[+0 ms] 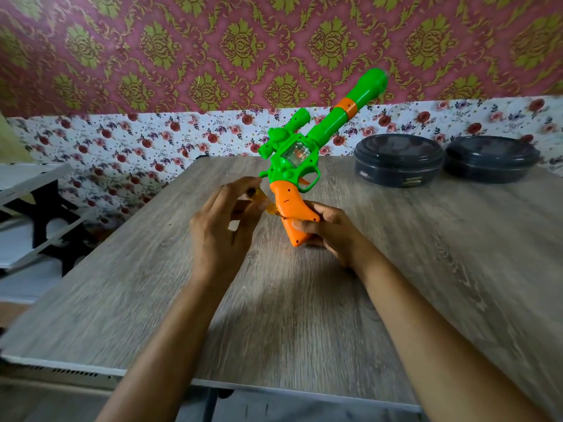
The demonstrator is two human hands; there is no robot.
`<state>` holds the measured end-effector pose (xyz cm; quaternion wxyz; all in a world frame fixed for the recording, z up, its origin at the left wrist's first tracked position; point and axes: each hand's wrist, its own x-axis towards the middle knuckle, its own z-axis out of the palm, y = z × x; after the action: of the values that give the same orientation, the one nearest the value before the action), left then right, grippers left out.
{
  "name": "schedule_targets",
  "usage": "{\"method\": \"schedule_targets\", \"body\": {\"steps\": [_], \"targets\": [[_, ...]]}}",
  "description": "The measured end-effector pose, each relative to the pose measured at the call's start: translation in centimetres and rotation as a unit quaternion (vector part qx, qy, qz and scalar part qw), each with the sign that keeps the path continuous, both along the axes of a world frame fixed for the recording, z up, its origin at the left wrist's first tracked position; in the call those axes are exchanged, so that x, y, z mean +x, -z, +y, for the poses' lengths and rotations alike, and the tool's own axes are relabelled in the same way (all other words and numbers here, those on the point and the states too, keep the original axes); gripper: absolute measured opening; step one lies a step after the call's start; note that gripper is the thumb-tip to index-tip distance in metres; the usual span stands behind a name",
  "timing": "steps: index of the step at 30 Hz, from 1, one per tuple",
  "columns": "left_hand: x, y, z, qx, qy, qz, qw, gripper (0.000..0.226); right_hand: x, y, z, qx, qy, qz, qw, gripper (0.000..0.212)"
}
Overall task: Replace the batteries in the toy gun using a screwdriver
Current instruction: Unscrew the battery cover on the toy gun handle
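Farther back, a dark round container (399, 159) and its twin (490, 158) are set on the wooden table (304, 300), well apart from the work. Above the table, the toy gun (292, 156) is gripped by its orange handle in the right hand (329, 229), with the barrel slanted up and rightward. An amber screwdriver (268, 207), pinched in the left hand (219, 226), is laid against that handle.

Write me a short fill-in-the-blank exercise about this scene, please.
The right hand holds the toy gun by its ____ grip.
The left hand holds an amber-handled ____ to that grip.
____ dark round containers stand on the table.
Missing words: orange; screwdriver; two.
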<state>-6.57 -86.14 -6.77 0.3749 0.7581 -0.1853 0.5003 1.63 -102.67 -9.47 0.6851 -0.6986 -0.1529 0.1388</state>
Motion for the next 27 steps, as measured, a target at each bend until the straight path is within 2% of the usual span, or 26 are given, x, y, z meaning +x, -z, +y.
{"method": "schedule_targets", "body": {"steps": [6,12,16,20,25,27], "targets": [[-0.17,-0.25,-0.02,0.04,-0.039,-0.042,0.998,0.023,-0.26,-0.32,0.08,-0.004,-0.004,-0.009,1.0,0.045],[-0.12,-0.02,-0.04,-0.028,-0.015,-0.024,0.999,0.013,-0.42,-0.44,0.2,-0.001,0.003,-0.006,1.0,0.047],[-0.01,-0.16,-0.18,-0.034,-0.02,-0.032,0.999,0.019,-0.55,-0.53,0.15,-0.008,0.0,-0.009,1.0,0.046],[-0.11,-0.35,-0.44,-0.095,0.017,0.019,0.995,0.022,-0.7,-0.64,0.12,-0.009,-0.004,-0.01,1.0,0.046],[-0.02,-0.24,-0.16,-0.035,0.013,0.001,0.999,0.012,-0.69,-0.6,0.24,-0.003,0.001,-0.009,1.0,0.045],[-0.1,-0.21,-0.33,-0.005,0.024,-0.013,1.0,0.019,-0.6,-0.59,0.28,-0.005,0.005,-0.006,1.0,0.046]]}}
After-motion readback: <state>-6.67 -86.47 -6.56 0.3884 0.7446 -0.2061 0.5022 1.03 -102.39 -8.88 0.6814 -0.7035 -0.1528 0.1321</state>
